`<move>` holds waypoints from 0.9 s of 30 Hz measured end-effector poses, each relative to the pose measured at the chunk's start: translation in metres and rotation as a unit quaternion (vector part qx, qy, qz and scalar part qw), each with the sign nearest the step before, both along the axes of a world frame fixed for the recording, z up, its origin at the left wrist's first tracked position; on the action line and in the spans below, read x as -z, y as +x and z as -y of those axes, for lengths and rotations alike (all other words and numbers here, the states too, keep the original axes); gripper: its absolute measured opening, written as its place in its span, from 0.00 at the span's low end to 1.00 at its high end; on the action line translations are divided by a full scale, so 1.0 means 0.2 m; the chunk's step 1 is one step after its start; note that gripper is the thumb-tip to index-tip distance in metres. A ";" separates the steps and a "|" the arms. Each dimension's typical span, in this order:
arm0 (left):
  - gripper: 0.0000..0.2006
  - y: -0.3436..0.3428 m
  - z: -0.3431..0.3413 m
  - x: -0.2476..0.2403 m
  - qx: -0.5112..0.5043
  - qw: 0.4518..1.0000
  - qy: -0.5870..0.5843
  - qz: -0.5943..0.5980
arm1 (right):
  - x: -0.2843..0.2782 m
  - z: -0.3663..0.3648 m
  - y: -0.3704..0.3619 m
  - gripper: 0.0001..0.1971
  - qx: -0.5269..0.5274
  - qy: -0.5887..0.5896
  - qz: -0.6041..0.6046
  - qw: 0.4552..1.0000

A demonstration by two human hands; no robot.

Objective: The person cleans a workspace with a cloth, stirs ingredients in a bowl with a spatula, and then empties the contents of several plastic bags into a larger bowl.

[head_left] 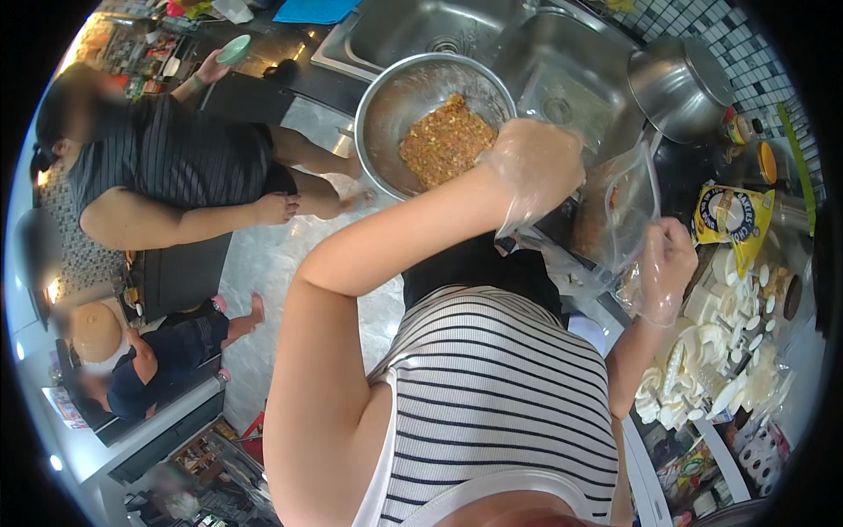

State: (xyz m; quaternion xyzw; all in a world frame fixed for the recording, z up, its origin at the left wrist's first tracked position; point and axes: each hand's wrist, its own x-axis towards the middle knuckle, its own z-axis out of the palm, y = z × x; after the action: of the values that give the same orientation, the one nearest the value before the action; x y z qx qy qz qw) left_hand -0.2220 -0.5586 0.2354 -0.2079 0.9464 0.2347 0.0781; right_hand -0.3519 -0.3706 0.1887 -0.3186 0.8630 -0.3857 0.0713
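A steel mixing bowl (367,145) holds a chunky brown-orange mixture (448,140), like seasoned ground meat with green bits. Just right of its rim is my left hand (540,167), in a thin clear plastic glove. The fingers are curled down beside the mouth of a clear zip bag (625,211), and what they hold is hidden. My right hand (665,268), also gloved, pinches the bag's right edge near the zip. Some reddish-brown stuff shows through the bag's side.
Behind the bowl is a double steel sink (518,44), with a large steel pot (680,83) at its right. A yellow packet (733,220) and a pile of white plastic utensils (711,351) lie at right. Two people (176,167) are at left, one holding a green bowl (234,50).
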 end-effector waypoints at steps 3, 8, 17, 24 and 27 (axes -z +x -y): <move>0.14 0.05 -0.09 -0.01 0.020 0.989 -0.033 -0.144 | 0.03 0.11 -0.02 0.05 -0.103 -0.041 -0.088 0.990; 0.10 0.04 -0.12 0.16 0.162 0.977 -0.037 -0.133 | 0.08 0.20 -0.04 0.05 -0.116 -0.033 -0.059 0.991; 0.03 -0.11 -0.21 0.21 0.249 0.949 -0.112 -0.154 | 0.10 0.20 -0.13 0.09 -0.067 -0.018 -0.034 0.997; 0.07 -0.34 -0.04 0.01 0.267 0.934 -0.143 -0.187 | 0.39 -0.06 -0.33 0.19 0.036 -0.205 0.270 0.940; 0.09 -0.36 0.00 -0.11 0.235 0.928 -0.082 -0.276 | 0.57 -0.21 -0.25 0.19 0.076 -0.224 0.400 0.885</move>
State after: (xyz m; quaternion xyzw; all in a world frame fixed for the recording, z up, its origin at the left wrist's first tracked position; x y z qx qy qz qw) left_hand -0.2935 -0.5587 0.2581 0.0877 0.9682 0.1791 -0.1509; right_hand -0.4018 -0.3295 0.0746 -0.0780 0.6734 -0.6679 0.3073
